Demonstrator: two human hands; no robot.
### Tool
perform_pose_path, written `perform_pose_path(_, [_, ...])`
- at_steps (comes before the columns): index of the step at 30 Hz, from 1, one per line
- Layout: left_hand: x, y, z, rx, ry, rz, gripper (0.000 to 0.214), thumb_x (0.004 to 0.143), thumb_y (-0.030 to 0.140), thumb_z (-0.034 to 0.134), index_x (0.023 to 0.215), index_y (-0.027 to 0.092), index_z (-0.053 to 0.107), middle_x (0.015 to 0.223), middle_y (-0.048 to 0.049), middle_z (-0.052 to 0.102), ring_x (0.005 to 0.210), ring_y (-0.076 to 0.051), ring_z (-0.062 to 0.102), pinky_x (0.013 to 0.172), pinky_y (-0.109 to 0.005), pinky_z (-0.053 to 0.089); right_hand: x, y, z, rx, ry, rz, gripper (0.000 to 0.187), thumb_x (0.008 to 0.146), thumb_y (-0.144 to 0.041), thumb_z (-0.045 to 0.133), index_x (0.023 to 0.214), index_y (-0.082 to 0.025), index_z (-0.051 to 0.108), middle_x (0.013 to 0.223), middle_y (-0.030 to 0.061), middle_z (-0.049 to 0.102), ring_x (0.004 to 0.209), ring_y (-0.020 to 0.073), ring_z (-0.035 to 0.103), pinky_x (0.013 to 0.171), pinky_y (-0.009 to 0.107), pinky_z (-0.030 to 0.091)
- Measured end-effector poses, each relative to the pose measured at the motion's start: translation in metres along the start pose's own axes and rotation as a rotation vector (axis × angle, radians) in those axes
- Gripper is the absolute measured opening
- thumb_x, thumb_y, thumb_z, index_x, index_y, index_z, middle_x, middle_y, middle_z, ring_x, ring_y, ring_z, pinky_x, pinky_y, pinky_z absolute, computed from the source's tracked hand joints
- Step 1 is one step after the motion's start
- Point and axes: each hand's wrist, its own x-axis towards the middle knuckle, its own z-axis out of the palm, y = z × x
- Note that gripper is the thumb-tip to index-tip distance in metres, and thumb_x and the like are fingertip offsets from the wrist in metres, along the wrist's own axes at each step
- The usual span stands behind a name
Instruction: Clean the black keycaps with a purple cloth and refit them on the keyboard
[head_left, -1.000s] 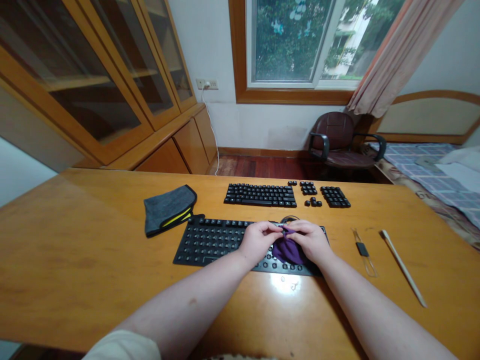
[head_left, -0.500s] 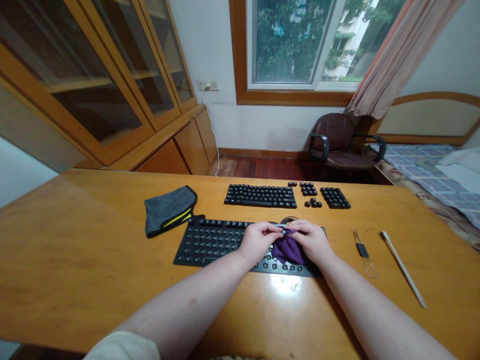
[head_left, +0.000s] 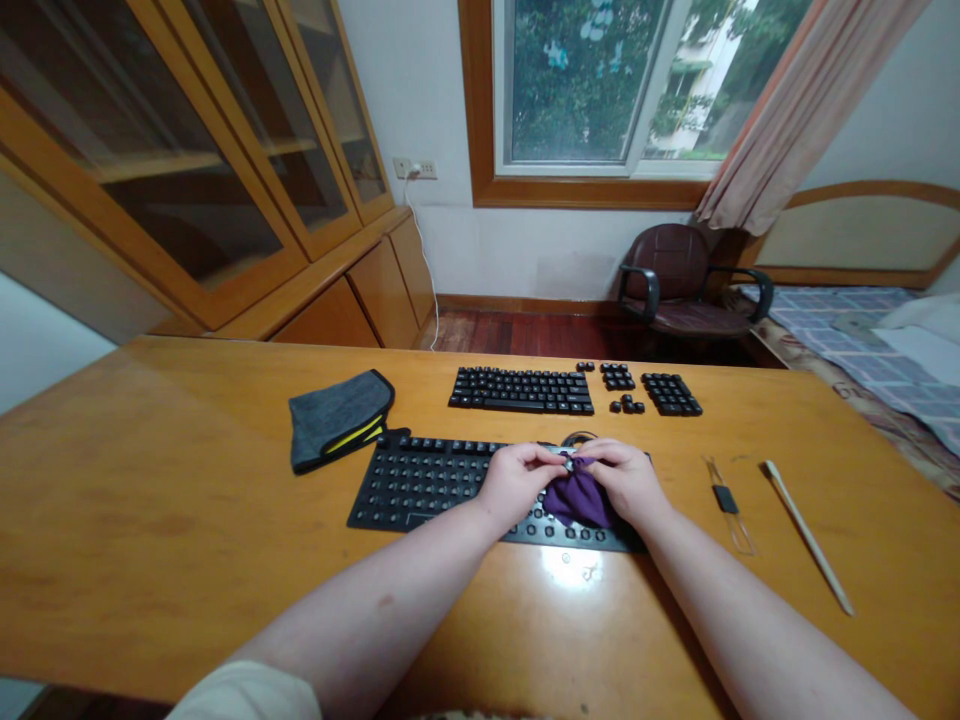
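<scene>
A black keyboard (head_left: 427, 480) with most of its keycaps off lies in front of me, its switches bared. Over its right part, my right hand (head_left: 626, 480) pinches a purple cloth (head_left: 577, 500), which hangs down onto the switches. My left hand (head_left: 521, 480) is closed, thumb and fingertips meeting the cloth's gathered top. Between the fingertips of both hands is something small, too tiny to name. Black keycaps (head_left: 521, 390) stand in keyboard order behind the keyboard, with a number-pad group (head_left: 671, 394) at their right.
A folded grey cloth (head_left: 337, 415) with yellow inside lies at the left, by the keyboard's corner. To the right are a wire keycap puller (head_left: 725, 499) and a long pale brush (head_left: 810, 540). The wooden table (head_left: 187, 520) ends at a far edge, with a chair (head_left: 671, 275) beyond.
Both hands stay in nearly the same place over the keyboard. The fingertips and the cloth's gathered top shift very slightly; the rest of the table looks the same.
</scene>
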Motion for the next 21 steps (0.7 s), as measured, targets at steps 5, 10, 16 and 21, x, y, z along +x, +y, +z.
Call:
perform_pose_path(5, [0.0014, -0.0047, 0.0000, -0.018, -0.006, 0.039, 0.008, 0.061, 0.016, 0.069, 0.069, 0.013, 0.068, 0.073, -0.0053, 0.070, 0.070, -0.017, 0.065, 0.073, -0.030, 0.052, 0.0001, -0.0005, -0.0002, -0.019, 0.019, 0.021, 0.012, 0.069, -0.015, 0.062, 0.070, -0.023, 0.071, 0.075, 0.0025, 0.069, 0.075, 0.0177, 0.063, 0.075, 0.031, 0.049])
perform_pose_path(10, [0.0009, -0.0056, 0.0014, -0.088, -0.033, 0.049, 0.012, 0.063, 0.016, 0.068, 0.075, 0.013, 0.064, 0.077, -0.0053, 0.068, 0.075, -0.016, 0.065, 0.077, -0.031, 0.051, -0.0007, -0.0020, 0.0008, -0.052, 0.028, 0.037, 0.010, 0.070, -0.018, 0.063, 0.074, -0.023, 0.071, 0.079, 0.0033, 0.069, 0.079, 0.0181, 0.063, 0.077, 0.032, 0.049])
perform_pose_path(16, [0.0002, -0.0071, 0.0009, -0.095, -0.047, 0.057, 0.018, 0.061, 0.015, 0.070, 0.077, 0.013, 0.061, 0.078, -0.0042, 0.066, 0.076, -0.015, 0.064, 0.077, -0.030, 0.052, -0.0009, -0.0066, 0.0009, -0.059, 0.006, 0.051, 0.011, 0.068, -0.024, 0.066, 0.078, -0.022, 0.071, 0.082, 0.0048, 0.069, 0.080, 0.0193, 0.063, 0.078, 0.033, 0.049])
perform_pose_path(21, [-0.0011, -0.0068, -0.0004, 0.081, 0.000, 0.180, 0.012, 0.064, 0.015, 0.067, 0.075, 0.014, 0.063, 0.079, -0.0040, 0.064, 0.075, -0.015, 0.063, 0.074, -0.029, 0.052, -0.0007, -0.0098, 0.0011, -0.053, -0.028, 0.055, 0.017, 0.065, -0.025, 0.070, 0.081, -0.021, 0.071, 0.084, 0.0056, 0.068, 0.081, 0.0204, 0.062, 0.078, 0.034, 0.049])
